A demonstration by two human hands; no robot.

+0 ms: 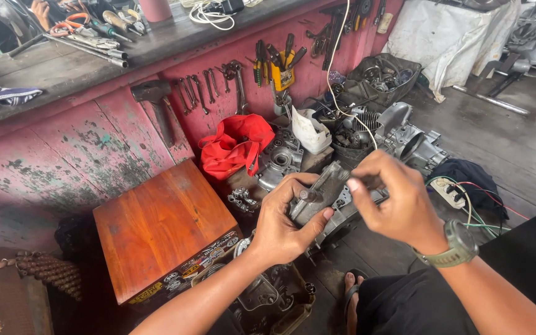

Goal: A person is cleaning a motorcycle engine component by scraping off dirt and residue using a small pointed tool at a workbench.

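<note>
My left hand (280, 223) grips a grey metal engine part (319, 193) from below, thumb and fingers wrapped around its lower end. My right hand (392, 198), with a green watch on the wrist, pinches a small dark tool or pin at the upper side of the same part. Both hands hold it in the air above the floor, in front of my knees. What exactly sits between my right fingers is hidden.
A wooden box (159, 226) stands at the left. A red bag (234, 146), engine casings (404, 133) and loose parts lie by the pink workbench front (82, 155), where wrenches (206, 90) hang. My foot in a sandal (350, 291) rests on the floor.
</note>
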